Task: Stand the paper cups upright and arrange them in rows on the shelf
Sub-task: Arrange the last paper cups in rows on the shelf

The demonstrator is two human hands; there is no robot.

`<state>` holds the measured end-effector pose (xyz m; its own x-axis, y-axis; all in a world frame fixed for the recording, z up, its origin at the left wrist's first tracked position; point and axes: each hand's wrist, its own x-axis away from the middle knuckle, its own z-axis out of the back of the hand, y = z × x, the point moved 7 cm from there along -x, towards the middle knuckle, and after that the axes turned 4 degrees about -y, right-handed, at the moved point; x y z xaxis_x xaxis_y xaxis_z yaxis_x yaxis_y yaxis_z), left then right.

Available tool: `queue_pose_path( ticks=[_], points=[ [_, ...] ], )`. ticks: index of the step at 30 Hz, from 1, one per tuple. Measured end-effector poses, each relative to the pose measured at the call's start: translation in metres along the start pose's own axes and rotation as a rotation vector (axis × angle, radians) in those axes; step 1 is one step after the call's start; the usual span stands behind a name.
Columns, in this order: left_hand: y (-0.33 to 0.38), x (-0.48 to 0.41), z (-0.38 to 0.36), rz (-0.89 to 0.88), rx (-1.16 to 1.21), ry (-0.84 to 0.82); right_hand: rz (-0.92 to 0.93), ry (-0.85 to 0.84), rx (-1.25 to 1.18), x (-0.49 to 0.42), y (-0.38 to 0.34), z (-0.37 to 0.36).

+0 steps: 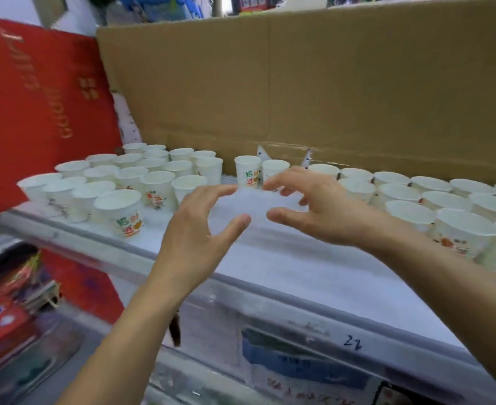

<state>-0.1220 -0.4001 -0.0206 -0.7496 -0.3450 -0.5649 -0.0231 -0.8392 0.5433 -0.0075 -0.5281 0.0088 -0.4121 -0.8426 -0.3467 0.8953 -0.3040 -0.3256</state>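
Two bare forearms reach in over the front edge of the shelf (pixel 299 267), the left hand (pixel 200 229) and right hand (pixel 316 206) facing each other above its bare middle, both wide with fingers spread and loosely curved, holding nothing I can make out. Straight beyond the fingertips, two cups (pixel 247 171) stand upright at the back edge against the cardboard box (pixel 299 83), and the right hand is the nearer. A crowded bunch of cups (pixel 130 182) fills the left end, and tidier rows of cups (pixel 433 197) fill the right end.

brown cardboard wall (pixel 299 83) behind, red box (pixel 36 97) left, packaged goods (pixel 4 317) below
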Motion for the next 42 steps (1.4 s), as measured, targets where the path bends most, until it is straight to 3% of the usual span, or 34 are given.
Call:
queue_pose_path(
  ticks=[5, 7, 14, 20, 27, 36, 42],
  points=[
    [-0.076, 0.019, 0.101, 0.038, -0.144, 0.297, -0.025, -0.078, -0.032, -0.077, -0.03, -0.055],
    [-0.108, 0.019, 0.127, 0.118, -0.112, 0.332, -0.094, -0.053, -0.045, -0.106, -0.033, -0.071],
    [-0.162, -0.007, 0.114, 0.267, -0.015, 0.067, -0.346, 0.003, -0.191, -0.161, -0.024, -0.12],
    [-0.16, -0.023, 0.094, 0.273, -0.13, 0.011, -0.355, 0.065, -0.118, -0.145, -0.031, -0.115],
    [-0.105, -0.034, 0.031, 0.165, 0.053, -0.166, -0.395, 0.037, 0.154, -0.04, -0.02, -0.063],
    [0.061, -0.019, -0.102, -0.131, 0.354, -0.581, -0.83, -0.02, 0.533, 0.133, 0.046, 0.05],
    [0.125, -0.017, -0.15, -0.21, 0.456, -0.695, -0.886, -0.105, 0.665, 0.174, 0.071, 0.077]
  ],
)
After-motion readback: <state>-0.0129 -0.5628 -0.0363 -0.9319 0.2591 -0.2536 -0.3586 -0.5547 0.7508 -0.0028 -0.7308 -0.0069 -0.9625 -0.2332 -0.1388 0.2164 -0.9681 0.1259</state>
